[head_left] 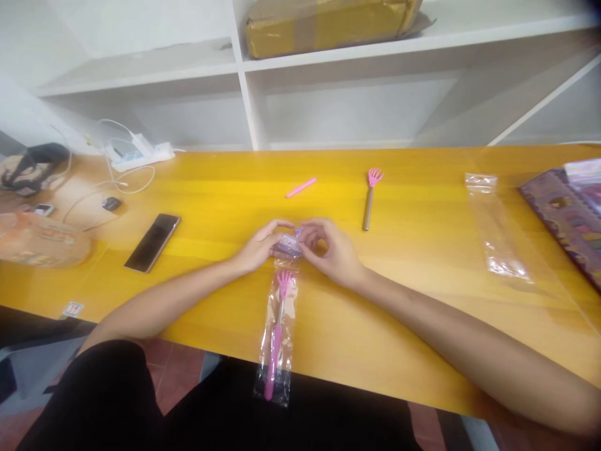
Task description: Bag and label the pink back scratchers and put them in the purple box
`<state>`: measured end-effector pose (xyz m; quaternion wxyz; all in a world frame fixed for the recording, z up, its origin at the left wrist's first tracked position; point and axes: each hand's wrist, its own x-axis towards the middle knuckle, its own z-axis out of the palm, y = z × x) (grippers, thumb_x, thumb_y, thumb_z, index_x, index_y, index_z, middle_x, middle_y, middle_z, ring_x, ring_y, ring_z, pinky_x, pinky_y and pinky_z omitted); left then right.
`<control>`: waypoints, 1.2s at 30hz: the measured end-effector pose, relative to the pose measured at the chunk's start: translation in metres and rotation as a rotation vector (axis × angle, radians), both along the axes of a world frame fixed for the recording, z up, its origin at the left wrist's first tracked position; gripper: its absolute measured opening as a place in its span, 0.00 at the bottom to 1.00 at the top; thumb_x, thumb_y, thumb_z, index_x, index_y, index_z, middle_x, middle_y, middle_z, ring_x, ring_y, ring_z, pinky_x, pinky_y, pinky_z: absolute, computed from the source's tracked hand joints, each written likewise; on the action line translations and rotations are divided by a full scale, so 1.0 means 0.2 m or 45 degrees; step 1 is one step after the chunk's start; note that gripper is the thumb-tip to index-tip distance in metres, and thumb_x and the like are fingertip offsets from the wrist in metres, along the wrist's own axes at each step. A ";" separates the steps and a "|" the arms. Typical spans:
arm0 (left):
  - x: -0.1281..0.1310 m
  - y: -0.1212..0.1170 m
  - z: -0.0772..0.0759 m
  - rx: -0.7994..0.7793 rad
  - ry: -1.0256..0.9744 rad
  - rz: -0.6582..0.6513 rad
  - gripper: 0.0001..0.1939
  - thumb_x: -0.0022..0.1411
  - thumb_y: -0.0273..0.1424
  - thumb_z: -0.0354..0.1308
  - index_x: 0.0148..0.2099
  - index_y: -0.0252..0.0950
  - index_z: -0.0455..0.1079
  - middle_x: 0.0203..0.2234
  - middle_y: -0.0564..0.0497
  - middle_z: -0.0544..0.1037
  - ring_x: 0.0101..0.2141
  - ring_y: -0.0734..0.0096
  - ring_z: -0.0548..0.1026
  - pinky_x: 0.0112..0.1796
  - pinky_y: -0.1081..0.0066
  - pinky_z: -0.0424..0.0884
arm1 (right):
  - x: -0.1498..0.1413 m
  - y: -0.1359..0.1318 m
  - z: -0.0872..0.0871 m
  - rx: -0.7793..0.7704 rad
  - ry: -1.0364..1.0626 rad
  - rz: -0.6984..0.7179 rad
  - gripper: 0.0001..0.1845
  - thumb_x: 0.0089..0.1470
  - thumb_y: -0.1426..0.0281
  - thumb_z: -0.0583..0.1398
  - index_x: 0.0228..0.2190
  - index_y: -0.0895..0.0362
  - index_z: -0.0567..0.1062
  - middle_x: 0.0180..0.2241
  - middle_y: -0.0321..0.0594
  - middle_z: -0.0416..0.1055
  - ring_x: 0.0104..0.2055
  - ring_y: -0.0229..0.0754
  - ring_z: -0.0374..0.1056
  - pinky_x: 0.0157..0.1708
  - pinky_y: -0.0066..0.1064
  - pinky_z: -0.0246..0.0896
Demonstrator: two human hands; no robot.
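Observation:
A clear plastic bag [277, 338] holding a pink back scratcher [280, 313] lies on the yellow table [422, 250], its lower end hanging over the near edge. My left hand [260, 245] and my right hand [328, 247] both pinch the purple printed card [287, 245] at the bag's top end. A second scratcher [370, 197], pink-clawed with a metal shaft, lies bare further back to the right. A pink handle piece [301, 187] lies behind my hands.
Empty clear bags [498, 232] lie at the right, next to a purple printed sheet [570, 219]. A black phone [153, 242], a power strip with cables [136, 153] and a round basket [40, 241] are at the left. White shelves with a cardboard box [328, 25] stand behind.

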<state>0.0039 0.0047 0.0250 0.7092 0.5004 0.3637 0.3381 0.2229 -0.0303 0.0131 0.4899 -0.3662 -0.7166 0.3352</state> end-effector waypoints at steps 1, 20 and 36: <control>0.00 0.00 0.00 -0.003 -0.009 0.007 0.19 0.68 0.40 0.66 0.56 0.38 0.73 0.38 0.47 0.84 0.39 0.61 0.85 0.45 0.58 0.84 | 0.00 0.00 0.00 -0.033 0.042 0.013 0.20 0.69 0.60 0.64 0.56 0.50 0.66 0.40 0.40 0.76 0.37 0.42 0.73 0.39 0.37 0.72; 0.02 0.01 0.00 -0.003 0.036 0.007 0.20 0.68 0.40 0.65 0.58 0.38 0.73 0.36 0.50 0.82 0.36 0.66 0.82 0.40 0.68 0.80 | 0.02 0.03 0.07 -0.197 -0.076 0.172 0.32 0.62 0.70 0.64 0.65 0.52 0.66 0.38 0.36 0.74 0.30 0.35 0.67 0.31 0.29 0.66; 0.03 -0.01 0.01 -0.054 -0.074 0.105 0.17 0.68 0.38 0.66 0.55 0.38 0.75 0.39 0.49 0.84 0.36 0.65 0.83 0.38 0.69 0.76 | 0.04 -0.01 0.00 0.099 -0.298 0.128 0.26 0.70 0.69 0.60 0.65 0.46 0.66 0.46 0.38 0.82 0.26 0.38 0.67 0.30 0.34 0.69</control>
